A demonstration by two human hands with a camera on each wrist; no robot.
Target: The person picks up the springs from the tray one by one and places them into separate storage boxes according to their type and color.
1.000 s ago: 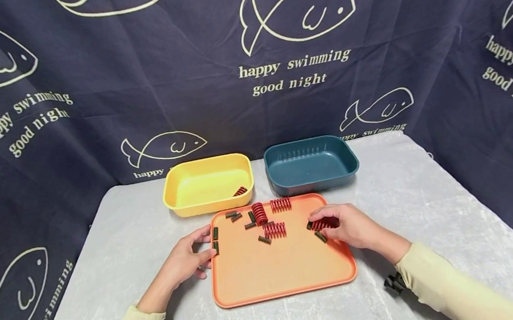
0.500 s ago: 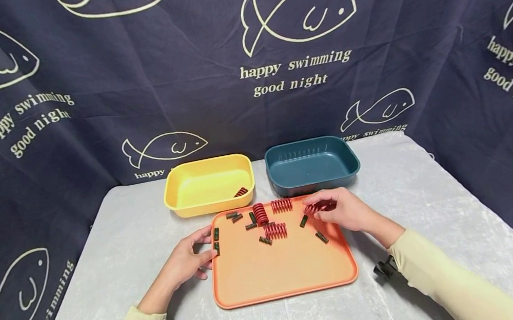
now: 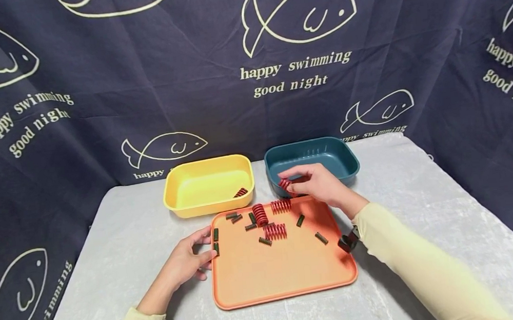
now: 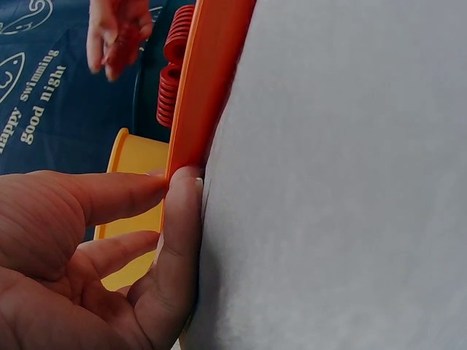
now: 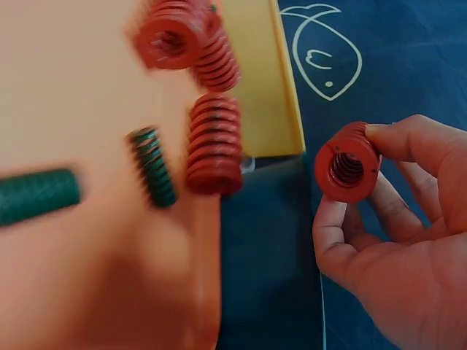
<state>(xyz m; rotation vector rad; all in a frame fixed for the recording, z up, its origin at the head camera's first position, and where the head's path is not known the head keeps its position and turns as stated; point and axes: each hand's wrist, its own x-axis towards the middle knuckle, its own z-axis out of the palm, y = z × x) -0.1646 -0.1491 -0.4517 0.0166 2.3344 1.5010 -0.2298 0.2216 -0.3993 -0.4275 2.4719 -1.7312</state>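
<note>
My right hand [image 3: 321, 184] pinches a thick red coil spring [image 3: 285, 184] between thumb and fingers, over the near left part of the dark blue bin [image 3: 346, 160]. In the right wrist view the open end of that spring [image 5: 327, 179] faces the camera. My left hand [image 3: 186, 257] grips the left rim of the orange tray [image 3: 281, 276], thumb and forefinger on either side of the edge in the left wrist view. On the tray lie more large red springs [image 3: 259, 215] and several small dark green springs [image 3: 322, 238], two of them beside the left fingertips.
Behind the tray's left part stands a yellow bin [image 3: 203, 208] with a red spring [image 3: 240, 192] in its near right corner. The blue bin is to its right. A grey cloth [image 3: 395, 208] covers the table, and a dark fish-print curtain [image 3: 213, 97] hangs behind.
My right hand has lifted the red spring off the tray's right side and carried it away and left to the blue bin. A small green spring there has shifted left. The left hand stays put.
</note>
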